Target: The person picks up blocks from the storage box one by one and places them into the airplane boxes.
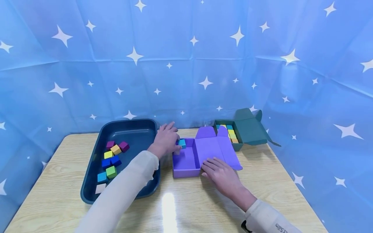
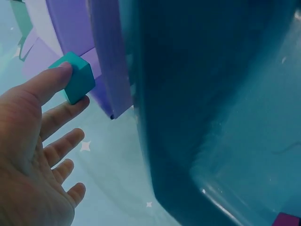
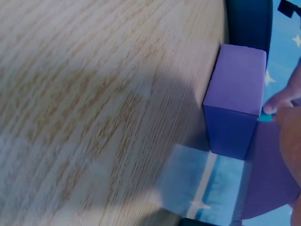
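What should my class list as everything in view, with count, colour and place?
Tray: 1, dark blue, table's left
Tray blocks: 9 visible, 2 magenta, 2 blue, 1 each orange, yellow, green, light blue, whitish
Purple box: 1, purple, open, mid-table
Held block: 1, teal, at purple box
Green box: 1, dark green, open, behind right
Green-box blocks: count unclear, partly hidden; blue, yellow, orange
Table: 1, pale wood, underneath
Backdrop: blue, white stars, around table
Wristband: 1, dark, right wrist
Sleeves: 2, whitish, both arms
Left hand: 1, pinching held block
Right hand: 1, at purple lid
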`<move>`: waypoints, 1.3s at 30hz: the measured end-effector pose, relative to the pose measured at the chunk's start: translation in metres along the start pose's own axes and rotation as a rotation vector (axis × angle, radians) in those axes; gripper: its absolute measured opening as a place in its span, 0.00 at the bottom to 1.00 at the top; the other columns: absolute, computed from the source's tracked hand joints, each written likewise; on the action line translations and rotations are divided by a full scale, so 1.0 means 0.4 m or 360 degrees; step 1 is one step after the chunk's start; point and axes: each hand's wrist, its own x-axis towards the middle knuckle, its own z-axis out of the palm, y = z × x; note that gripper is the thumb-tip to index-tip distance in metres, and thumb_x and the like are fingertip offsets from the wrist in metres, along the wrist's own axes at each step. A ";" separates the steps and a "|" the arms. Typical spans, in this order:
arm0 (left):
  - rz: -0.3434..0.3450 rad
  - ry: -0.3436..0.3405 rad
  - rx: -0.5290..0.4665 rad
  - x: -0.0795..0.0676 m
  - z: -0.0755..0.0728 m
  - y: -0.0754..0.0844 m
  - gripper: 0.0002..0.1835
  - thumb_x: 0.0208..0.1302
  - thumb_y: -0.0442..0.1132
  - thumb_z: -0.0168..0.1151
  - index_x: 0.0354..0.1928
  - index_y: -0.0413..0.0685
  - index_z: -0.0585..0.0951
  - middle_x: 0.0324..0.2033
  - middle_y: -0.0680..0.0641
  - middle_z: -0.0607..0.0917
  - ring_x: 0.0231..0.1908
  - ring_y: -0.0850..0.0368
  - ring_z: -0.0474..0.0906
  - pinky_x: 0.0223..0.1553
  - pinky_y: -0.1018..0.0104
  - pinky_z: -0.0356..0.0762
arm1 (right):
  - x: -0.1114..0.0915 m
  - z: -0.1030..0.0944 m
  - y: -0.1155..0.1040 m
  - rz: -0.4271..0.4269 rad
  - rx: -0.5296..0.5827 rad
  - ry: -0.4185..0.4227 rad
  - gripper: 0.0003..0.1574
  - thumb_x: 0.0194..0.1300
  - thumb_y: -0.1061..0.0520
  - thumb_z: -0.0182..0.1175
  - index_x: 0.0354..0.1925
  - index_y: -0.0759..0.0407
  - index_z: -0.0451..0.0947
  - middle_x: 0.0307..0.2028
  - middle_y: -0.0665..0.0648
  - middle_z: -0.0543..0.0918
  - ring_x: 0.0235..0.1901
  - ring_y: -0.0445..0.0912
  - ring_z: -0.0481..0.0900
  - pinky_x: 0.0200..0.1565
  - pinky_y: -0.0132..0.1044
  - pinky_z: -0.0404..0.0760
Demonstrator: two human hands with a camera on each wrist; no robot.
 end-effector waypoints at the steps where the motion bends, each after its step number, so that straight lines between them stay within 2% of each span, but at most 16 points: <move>1: 0.0000 -0.0009 0.0021 0.004 0.004 0.002 0.24 0.60 0.61 0.63 0.54 0.60 0.84 0.67 0.50 0.74 0.77 0.48 0.46 0.77 0.47 0.44 | 0.000 0.000 0.000 0.0002 -0.0002 -0.0004 0.20 0.69 0.47 0.58 0.55 0.53 0.81 0.55 0.52 0.85 0.58 0.48 0.80 0.66 0.45 0.74; 8: 0.0046 -0.0065 0.0095 0.021 0.031 0.011 0.23 0.61 0.62 0.62 0.53 0.60 0.85 0.66 0.50 0.74 0.77 0.48 0.47 0.77 0.47 0.46 | -0.001 0.003 -0.002 0.0020 0.0007 -0.0029 0.21 0.69 0.47 0.58 0.56 0.52 0.81 0.56 0.52 0.84 0.59 0.48 0.80 0.66 0.45 0.73; 18: 0.0019 -0.0101 0.0106 0.040 0.067 0.019 0.24 0.60 0.63 0.62 0.52 0.57 0.85 0.67 0.49 0.73 0.77 0.47 0.46 0.77 0.45 0.43 | -0.001 0.003 -0.005 0.0021 0.0005 -0.0034 0.21 0.69 0.47 0.58 0.56 0.52 0.81 0.56 0.52 0.84 0.60 0.48 0.80 0.66 0.45 0.73; 28: 0.0075 -0.0163 0.0320 0.052 0.090 0.025 0.29 0.61 0.65 0.60 0.57 0.56 0.82 0.69 0.49 0.71 0.78 0.48 0.44 0.78 0.47 0.42 | -0.004 0.007 -0.003 0.0005 0.0027 -0.0001 0.21 0.69 0.48 0.57 0.56 0.53 0.81 0.56 0.52 0.84 0.59 0.48 0.80 0.66 0.45 0.73; 32: 0.0084 -0.0168 0.0389 0.054 0.104 0.029 0.28 0.62 0.64 0.59 0.56 0.56 0.82 0.69 0.50 0.71 0.78 0.49 0.44 0.78 0.47 0.40 | -0.003 0.007 -0.002 -0.0002 0.0027 -0.0009 0.21 0.70 0.48 0.56 0.57 0.52 0.80 0.56 0.52 0.83 0.59 0.48 0.80 0.66 0.45 0.73; 39: 0.0112 -0.0109 0.0403 0.056 0.112 0.039 0.23 0.63 0.59 0.60 0.52 0.55 0.84 0.68 0.50 0.72 0.78 0.49 0.45 0.78 0.47 0.41 | -0.002 0.009 -0.001 -0.0005 0.0004 -0.0013 0.21 0.70 0.48 0.56 0.57 0.52 0.80 0.56 0.52 0.84 0.59 0.47 0.80 0.66 0.44 0.73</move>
